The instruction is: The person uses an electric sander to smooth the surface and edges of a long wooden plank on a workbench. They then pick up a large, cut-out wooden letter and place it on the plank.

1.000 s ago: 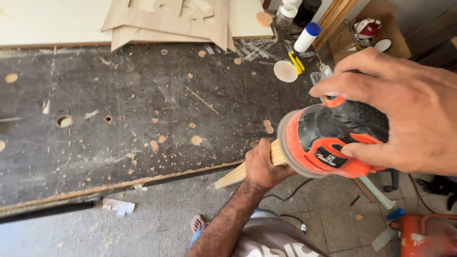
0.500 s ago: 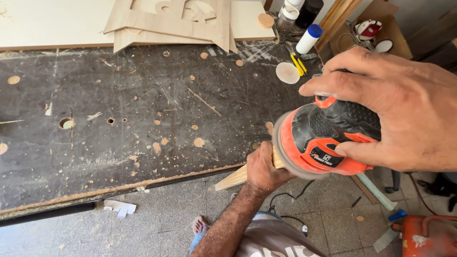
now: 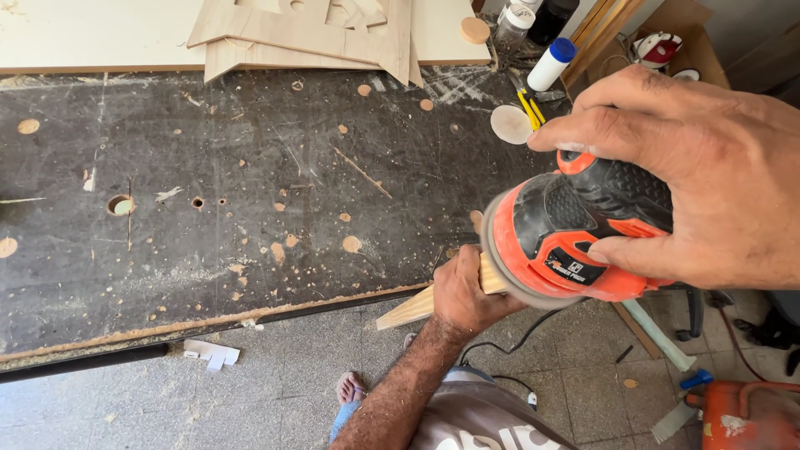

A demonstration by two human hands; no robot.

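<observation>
My left hand (image 3: 463,292) is closed around a light wooden stick (image 3: 407,310) at the front edge of the dark workbench (image 3: 217,208). One end of the stick pokes out to the left below my fist. The other end meets the round pad of an orange and black power sander (image 3: 575,233). My right hand (image 3: 692,175) grips the sander from above, fingers wrapped over its black top. The pad presses against the stick's end, right beside my left fist.
Light plywood cutouts (image 3: 308,33) lie on a pale board at the bench's back. A round wooden disc (image 3: 510,123), yellow-handled tool (image 3: 528,107) and white bottle with blue cap (image 3: 553,63) sit at the back right. An orange machine (image 3: 742,417) stands on the tiled floor.
The view has shifted slightly; my hands, the stick and the sander stay together in nearly the same place, the sander a touch lower than a second ago.
</observation>
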